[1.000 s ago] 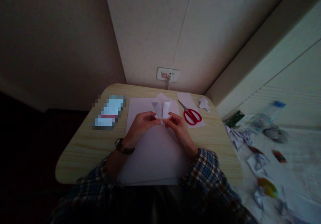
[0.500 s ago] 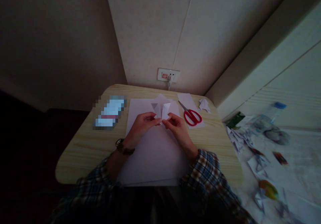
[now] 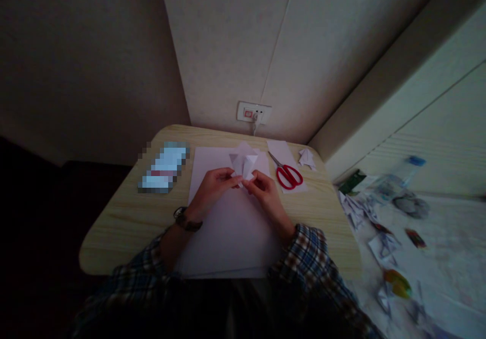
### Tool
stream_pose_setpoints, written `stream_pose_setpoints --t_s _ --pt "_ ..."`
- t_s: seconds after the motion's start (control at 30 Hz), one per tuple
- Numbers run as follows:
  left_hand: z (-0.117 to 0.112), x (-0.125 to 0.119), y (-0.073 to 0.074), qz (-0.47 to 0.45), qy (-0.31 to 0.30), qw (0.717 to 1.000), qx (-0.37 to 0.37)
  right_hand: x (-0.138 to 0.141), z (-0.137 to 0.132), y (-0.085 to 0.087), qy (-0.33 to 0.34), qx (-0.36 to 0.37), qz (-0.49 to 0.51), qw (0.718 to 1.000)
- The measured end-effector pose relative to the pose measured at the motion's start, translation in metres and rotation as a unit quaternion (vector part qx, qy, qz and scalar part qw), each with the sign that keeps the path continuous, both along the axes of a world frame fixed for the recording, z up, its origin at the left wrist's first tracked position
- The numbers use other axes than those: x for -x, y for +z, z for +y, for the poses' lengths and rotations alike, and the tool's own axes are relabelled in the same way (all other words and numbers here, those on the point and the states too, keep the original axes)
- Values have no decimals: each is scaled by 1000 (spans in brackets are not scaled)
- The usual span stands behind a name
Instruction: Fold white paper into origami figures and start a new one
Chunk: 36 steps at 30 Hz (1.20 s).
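Head view: I look down on both my hands, which meet over the far half of the big white sheet (image 3: 228,238) lying flat on the counter (image 3: 125,222).
Folded paper: a small white piece (image 3: 243,163), already creased into pointed flaps, is held up just above the sheet's far half with its points away from me.
Left hand: my left hand (image 3: 214,184) comes in from the sheet's left side, its fingers (image 3: 232,178) pressed together on the piece's near left corner. A wristwatch (image 3: 185,220) is on that wrist.
Right hand: my right hand (image 3: 266,192) comes in from the sheet's right side, its fingers (image 3: 252,181) pinching the near right corner.
Step in hand: as I judge it, a small fold at the near tip is being set, both pinches almost touching.
Next move calls for: I would say edges lined up before any pressing, and a firm, even squeeze so the thin flaps do not slip or tear.
Beside the sheet: red scissors (image 3: 289,175) lie just off its far right corner, with a small folded figure (image 3: 307,158) beyond them.
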<state>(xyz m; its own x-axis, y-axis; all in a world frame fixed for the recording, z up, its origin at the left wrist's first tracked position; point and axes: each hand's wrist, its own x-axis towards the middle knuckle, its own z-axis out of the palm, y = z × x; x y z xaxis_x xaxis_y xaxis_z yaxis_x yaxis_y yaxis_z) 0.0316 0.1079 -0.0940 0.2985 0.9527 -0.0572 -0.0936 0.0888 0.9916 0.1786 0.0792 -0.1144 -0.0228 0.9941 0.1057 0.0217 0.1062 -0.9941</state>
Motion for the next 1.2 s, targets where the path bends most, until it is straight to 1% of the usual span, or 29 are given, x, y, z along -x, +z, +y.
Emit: stream_pose_setpoints --t_s 0.17,0.27,0.5,0.8,1.0,1.2 --pt "2 1 -1 12 -12 1000 1 -2 3 2 -17 -18 5 1000" --pt "2 1 -4 26 -18 1000 1 -4 4 1 -27 -13 15 999" --pt "0 1 -2 36 -25 999 -13 -5 4 2 -23 -16 38 999" --pt "2 3 -4 96 -22 994 -40 -6 3 3 -16 -24 17 999" --pt "3 6 -6 98 -36 993 -46 -7 2 7 -6 -21 24 999" --pt "3 7 -5 113 -38 991 -64 -7 2 7 -6 -14 31 999"
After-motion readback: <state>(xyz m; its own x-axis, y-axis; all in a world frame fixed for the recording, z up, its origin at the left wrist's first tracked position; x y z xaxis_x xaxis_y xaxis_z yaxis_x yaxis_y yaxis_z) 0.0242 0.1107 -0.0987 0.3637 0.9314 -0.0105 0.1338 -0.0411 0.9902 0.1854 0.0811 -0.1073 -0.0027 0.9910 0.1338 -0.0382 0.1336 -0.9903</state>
